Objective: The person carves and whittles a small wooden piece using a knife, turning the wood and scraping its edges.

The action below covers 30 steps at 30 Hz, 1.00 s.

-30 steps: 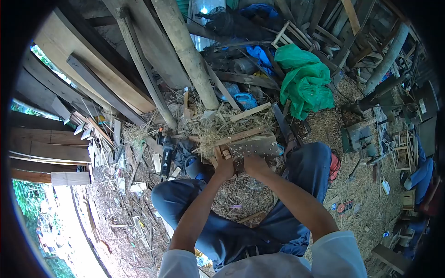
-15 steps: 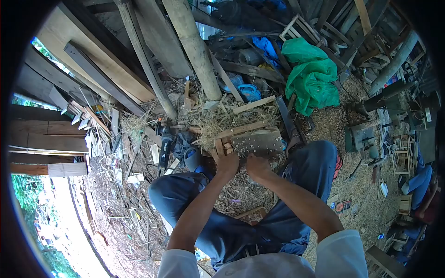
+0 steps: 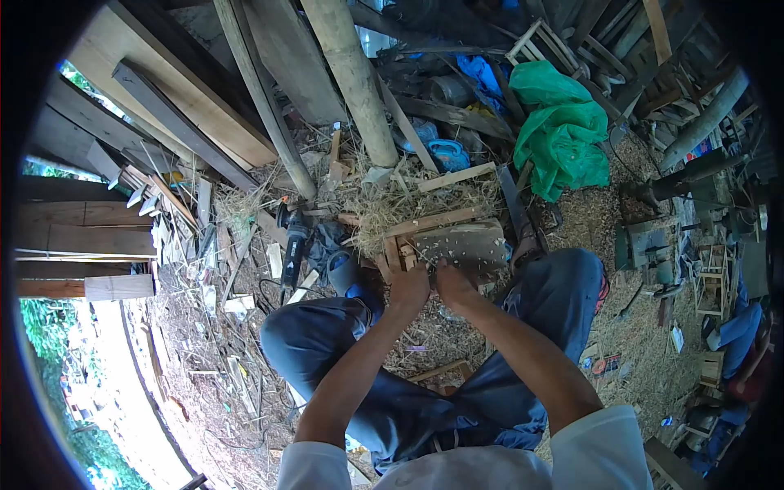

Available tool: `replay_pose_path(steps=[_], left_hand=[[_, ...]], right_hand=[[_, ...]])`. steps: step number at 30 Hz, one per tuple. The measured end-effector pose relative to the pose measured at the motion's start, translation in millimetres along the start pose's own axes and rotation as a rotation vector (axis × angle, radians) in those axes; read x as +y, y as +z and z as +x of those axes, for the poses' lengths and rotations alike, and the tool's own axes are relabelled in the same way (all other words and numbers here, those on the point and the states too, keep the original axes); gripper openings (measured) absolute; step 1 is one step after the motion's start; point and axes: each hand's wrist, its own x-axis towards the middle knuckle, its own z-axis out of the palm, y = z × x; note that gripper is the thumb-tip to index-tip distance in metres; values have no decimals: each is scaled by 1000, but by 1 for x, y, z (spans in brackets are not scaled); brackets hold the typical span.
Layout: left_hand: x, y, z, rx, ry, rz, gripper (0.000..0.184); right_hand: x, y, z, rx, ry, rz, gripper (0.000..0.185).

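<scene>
Grip can't be told, left hand (image 3: 411,286) or right hand (image 3: 456,286); wooden piece (image 3: 394,255) could slip if poorly braced.

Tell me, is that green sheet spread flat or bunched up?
Bunched up: the green sheet shows deep creases and overlapping folds.

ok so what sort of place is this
Probably a woodworking shop, perhaps a makeshift one: long boards stand at the left, a power tool sits near the person's knee, and wood shavings are strewn about.

Slatted wooden piece (image 3: 394,254) (partly hidden)
</scene>
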Motion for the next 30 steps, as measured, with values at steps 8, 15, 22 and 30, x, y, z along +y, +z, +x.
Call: replay_pose_path(steps=[8,15,22,30], left_hand=[[8,6,0,288,-16,128,16],[24,-11,-5,366,-116,-23,17],[-2,13,7,203,9,-2,26],[-12,0,4,-48,-5,64,20]], right_hand=[[5,10,-2,47,-2,-36,35],[11,25,3,45,67,-14,25],[23,27,12,154,-38,101,25],[40,-20,17,-103,-312,-92,32]])
